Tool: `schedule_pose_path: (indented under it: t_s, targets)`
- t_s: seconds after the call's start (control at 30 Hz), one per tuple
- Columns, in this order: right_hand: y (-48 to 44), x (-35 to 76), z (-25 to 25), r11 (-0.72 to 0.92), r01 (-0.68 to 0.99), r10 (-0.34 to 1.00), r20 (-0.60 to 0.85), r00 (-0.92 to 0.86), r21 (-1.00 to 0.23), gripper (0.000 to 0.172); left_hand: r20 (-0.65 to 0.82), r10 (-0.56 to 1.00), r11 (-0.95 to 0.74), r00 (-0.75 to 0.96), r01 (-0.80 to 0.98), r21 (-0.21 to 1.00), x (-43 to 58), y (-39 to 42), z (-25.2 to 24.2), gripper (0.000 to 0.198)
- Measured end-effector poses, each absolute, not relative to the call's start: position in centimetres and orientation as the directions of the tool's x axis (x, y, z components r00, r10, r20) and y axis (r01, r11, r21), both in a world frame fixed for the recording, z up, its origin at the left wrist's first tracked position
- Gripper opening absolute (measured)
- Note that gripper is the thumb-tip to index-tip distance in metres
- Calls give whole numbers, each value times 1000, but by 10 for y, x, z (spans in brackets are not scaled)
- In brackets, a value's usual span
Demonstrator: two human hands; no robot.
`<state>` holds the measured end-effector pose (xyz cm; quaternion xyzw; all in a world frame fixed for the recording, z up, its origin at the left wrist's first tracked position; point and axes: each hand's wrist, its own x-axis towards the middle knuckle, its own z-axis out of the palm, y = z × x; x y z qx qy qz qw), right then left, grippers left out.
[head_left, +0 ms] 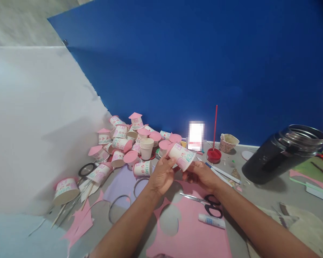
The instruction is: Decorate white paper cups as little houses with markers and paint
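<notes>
Between my two hands is a white paper cup (183,157), tilted, with a pink window and door and green grass drawn on its side. A pink paper piece sits at its upper left end. Closed around the cup's left side are the fingers of my left hand (163,175). My right hand (203,175) grips it near the lower right rim, some fingertips hidden beneath. Under the hands lie pink paper (196,233) with round holes cut out, black-handled scissors (212,206) with parted blades, and a white glue tube (211,221).
Many decorated paper cups with pink tops (121,130) are heaped at the left, around a stack of plain cups (146,148). A black flask (280,154) leans at the right. A red pot with a stick (214,155) and a small patterned cup (228,143) stand by the blue wall.
</notes>
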<state>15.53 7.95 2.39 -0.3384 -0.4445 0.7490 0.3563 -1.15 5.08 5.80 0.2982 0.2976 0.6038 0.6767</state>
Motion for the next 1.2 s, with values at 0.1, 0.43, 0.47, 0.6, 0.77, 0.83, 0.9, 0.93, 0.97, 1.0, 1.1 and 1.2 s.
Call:
schedule_pose_path:
  t_s: [0.1, 0.43, 0.47, 0.6, 0.77, 0.83, 0.9, 0.93, 0.97, 1.0, 1.1, 1.2]
  targets:
    - [75, 155, 27, -319, -220, 837, -165, -522, -922, 52, -122, 983, 183, 138, -674, 715, -17, 50, 58, 42]
    - [70, 164, 29, -54, 38, 711, -65, -700, -998, 41, -206, 960, 276, 190, -761, 587, -44, 25, 75, 58]
    - [71, 164, 28, -42, 54, 704, -68, -707, -998, 38, -198, 961, 274, 193, -759, 590, -44, 22, 75, 60]
    - [73, 164, 29, 23, 136, 674, -85, -734, -991, 26, -142, 965, 259, 220, -733, 628, -43, 13, 77, 67]
    - [72, 162, 36, 155, 218, 765, -23, -643, -964, 22, -150, 969, 248, 198, -729, 638, -42, 4, 80, 66]
    - [69, 162, 44, 193, 232, 821, 27, -571, -954, 23, -159, 968, 251, 195, -725, 641, -41, 2, 80, 64]
    - [62, 162, 57, 240, 250, 857, 84, -508, -938, 22, -155, 967, 252, 200, -713, 654, -41, 2, 78, 66]
    - [58, 163, 64, 271, 249, 867, 123, -482, -930, 22, -150, 968, 251, 202, -711, 657, -41, 3, 77, 68]
    - [54, 164, 71, 302, 247, 872, 162, -462, -921, 22, -149, 968, 251, 204, -711, 656, -41, 4, 75, 69]
    - [50, 165, 77, 337, 243, 868, 201, -453, -909, 21, -154, 967, 255, 205, -713, 653, -42, 5, 73, 69]
    - [42, 168, 88, 440, 265, 844, 294, -449, -858, 17, -206, 955, 296, 213, -710, 639, -43, 9, 67, 69]
    - [39, 170, 86, 566, 380, 812, 415, -410, -732, 17, -246, 948, 313, 201, -722, 617, -41, 13, 66, 68]
